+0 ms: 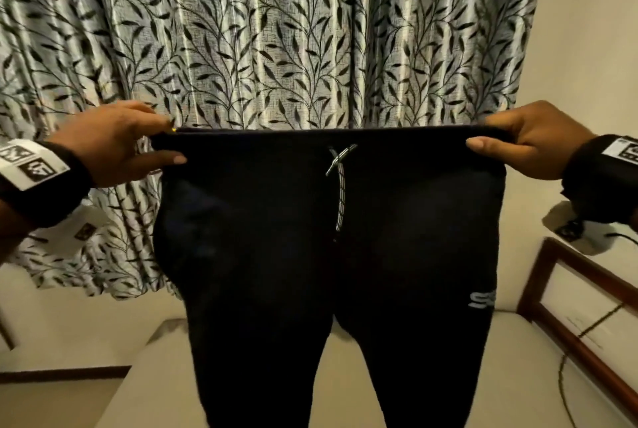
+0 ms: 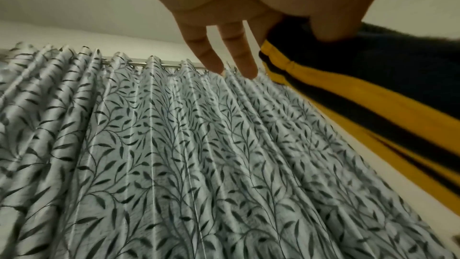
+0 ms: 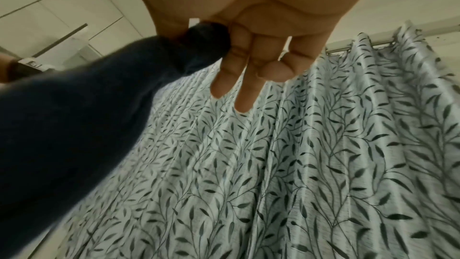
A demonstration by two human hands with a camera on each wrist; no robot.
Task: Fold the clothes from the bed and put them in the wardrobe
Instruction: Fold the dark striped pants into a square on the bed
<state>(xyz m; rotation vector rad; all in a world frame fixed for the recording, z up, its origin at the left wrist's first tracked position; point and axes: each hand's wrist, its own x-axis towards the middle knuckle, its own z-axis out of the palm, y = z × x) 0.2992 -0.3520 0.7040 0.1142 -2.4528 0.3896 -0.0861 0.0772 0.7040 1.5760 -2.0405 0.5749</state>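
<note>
Dark navy track pants (image 1: pixel 328 255) hang in front of me, stretched flat by the waistband, both legs dangling toward the bed (image 1: pixel 165 376). A white patterned drawstring (image 1: pixel 340 186) hangs at the middle of the waistband. My left hand (image 1: pixel 121 144) pinches the left waistband corner between thumb and forefinger; in the left wrist view the pants (image 2: pixel 373 90) show yellow side stripes beside the left hand (image 2: pixel 273 27). My right hand (image 1: pixel 524 141) pinches the right waistband corner, and the right wrist view shows the right hand (image 3: pixel 224 36) with the dark pants (image 3: pixel 74 115) gripped, the other fingers loose.
A leaf-patterned curtain (image 1: pixel 276 41) hangs straight ahead behind the pants. A wooden-framed headboard (image 1: pixel 569 317) with a trailing cable (image 1: pixel 566 376) stands at the right. Pale wall (image 1: pixel 587 30) lies to the right, and white wardrobe panels (image 3: pixel 49 7) show in the right wrist view.
</note>
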